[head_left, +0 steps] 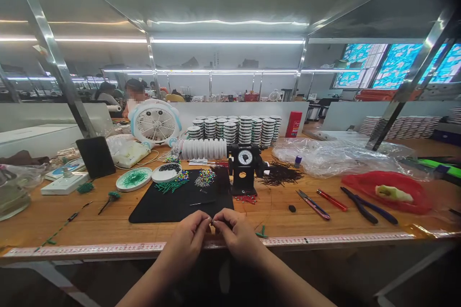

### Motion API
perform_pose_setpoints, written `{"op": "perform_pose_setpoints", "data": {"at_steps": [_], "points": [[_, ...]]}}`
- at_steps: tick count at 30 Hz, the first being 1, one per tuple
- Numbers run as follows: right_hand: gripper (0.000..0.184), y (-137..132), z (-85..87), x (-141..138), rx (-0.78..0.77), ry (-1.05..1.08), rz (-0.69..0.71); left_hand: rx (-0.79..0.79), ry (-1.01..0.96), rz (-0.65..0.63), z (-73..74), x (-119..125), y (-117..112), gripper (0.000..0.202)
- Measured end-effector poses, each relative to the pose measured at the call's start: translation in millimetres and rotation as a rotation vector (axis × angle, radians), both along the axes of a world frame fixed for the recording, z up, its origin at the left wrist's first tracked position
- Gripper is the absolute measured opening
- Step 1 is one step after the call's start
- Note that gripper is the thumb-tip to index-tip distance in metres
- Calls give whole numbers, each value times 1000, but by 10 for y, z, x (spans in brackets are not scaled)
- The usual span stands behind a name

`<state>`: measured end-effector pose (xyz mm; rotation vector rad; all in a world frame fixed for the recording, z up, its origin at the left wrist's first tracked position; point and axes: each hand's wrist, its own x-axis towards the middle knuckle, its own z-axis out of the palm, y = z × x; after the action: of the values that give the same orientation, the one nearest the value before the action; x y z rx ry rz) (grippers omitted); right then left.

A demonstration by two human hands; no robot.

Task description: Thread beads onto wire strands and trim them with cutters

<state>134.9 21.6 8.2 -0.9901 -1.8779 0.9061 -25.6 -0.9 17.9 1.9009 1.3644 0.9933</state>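
While strip light (226,41) glows overhead, wooden table (273,213) bears black mat (162,207).

In front of me I have a wooden bench (281,218), with a measuring tape (306,240) along its near edge. Lying on it I see 1 black mat (162,211), a black machine (245,184) with a dial just behind, and to my right scissors (312,205), a red pen (332,200), pliers (355,196) and a red bag (414,201). To my left sits a white dish (147,181).
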Motion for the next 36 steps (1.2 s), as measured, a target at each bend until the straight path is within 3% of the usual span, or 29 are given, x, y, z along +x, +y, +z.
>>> {"op": "perform_pose_setpoints", "data": {"at_steps": [5,11,16,20,24,28,36], "points": [[14,-39,-74,-14,73,-71,-34,64,134,-5,-60,68,-4,23],[19,-95,-137,-33,234,-133,-89,-22,1,56,-80,116,44,27],[17,-100,-195,-86,344,-237,-168,-6,85,161,-139,198,39,24],[16,-65,-183,-84,255,-196,-201,24,118,207,-178,211,33,22],[17,-14,-111,-36,115,-63,-103,-29,55,133,-106,113,90,27],[16,-14,-107,-37,125,-97,-85,-50,36,94,-69,73,110,29],[11,-28,-157,-79,149,-168,-152,62,175,191,-201,169,19,22]]}}
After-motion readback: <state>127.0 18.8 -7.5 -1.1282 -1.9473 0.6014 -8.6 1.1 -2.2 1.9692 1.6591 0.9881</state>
